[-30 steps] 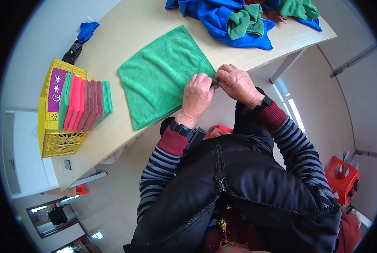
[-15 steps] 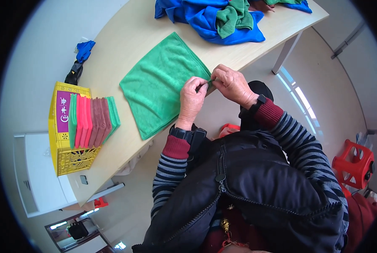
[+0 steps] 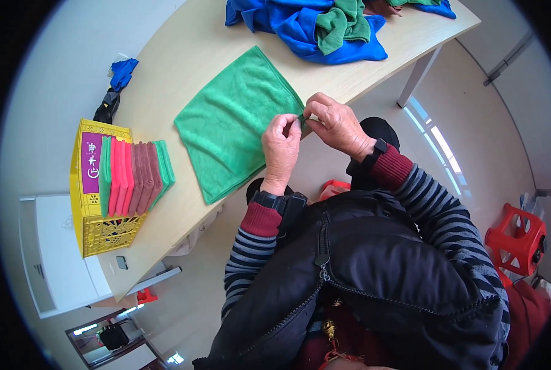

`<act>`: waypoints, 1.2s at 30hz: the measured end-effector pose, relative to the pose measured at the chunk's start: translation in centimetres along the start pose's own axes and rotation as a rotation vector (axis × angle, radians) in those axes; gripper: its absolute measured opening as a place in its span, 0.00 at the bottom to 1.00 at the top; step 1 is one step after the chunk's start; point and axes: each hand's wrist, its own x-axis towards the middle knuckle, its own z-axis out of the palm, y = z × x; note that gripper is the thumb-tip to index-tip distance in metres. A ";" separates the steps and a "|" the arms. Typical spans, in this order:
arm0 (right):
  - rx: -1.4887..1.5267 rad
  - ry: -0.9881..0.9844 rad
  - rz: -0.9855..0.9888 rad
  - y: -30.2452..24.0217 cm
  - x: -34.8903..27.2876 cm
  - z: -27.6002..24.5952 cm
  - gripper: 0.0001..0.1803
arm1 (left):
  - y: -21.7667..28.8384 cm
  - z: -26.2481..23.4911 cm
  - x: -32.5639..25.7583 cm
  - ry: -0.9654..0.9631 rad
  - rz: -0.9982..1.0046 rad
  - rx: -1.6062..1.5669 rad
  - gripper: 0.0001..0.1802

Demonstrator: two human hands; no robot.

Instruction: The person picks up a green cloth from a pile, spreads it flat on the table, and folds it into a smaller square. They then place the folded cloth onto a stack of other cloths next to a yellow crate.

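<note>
A green cloth [image 3: 232, 126], folded into layers, lies on the pale wooden table [image 3: 164, 86] near its front edge. At its right corner both hands come together. My left hand [image 3: 281, 142] pinches the edge of that corner between thumb and fingers. My right hand [image 3: 337, 123] grips the corner's tip from the other side, its thumb and forefinger pressed together. The small bit of cloth between the fingertips is partly hidden.
At the left, a yellow openwork basket [image 3: 112, 237] holds upright folded cloths [image 3: 136, 179] in green, pink and brown. A loose heap of blue and green cloths [image 3: 287, 24] lies at the far side. A phone [image 3: 122, 263] rests by the left edge; a red stool [image 3: 517, 237] stands at right.
Both hands have shifted slightly left along with the cloth's corner, still pinching it. The rest of the cloth lies nearly as before.
</note>
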 end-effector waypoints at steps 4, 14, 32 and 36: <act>0.012 -0.033 0.044 -0.3 0.0 -0.1 0.09 | 0.2 0.0 0.0 0.022 0.133 0.092 0.02; 0.025 -0.039 0.058 0.0 -0.3 -0.2 0.08 | 0.7 0.1 0.1 0.051 0.285 0.253 0.05; -0.020 -0.239 -0.051 -0.6 0.9 0.6 0.12 | 0.1 -2.2 -1.5 0.102 0.346 0.323 0.05; -0.011 -0.245 0.069 -0.5 1.0 0.5 0.11 | -1.2 -6.9 -3.9 0.253 0.284 0.356 0.08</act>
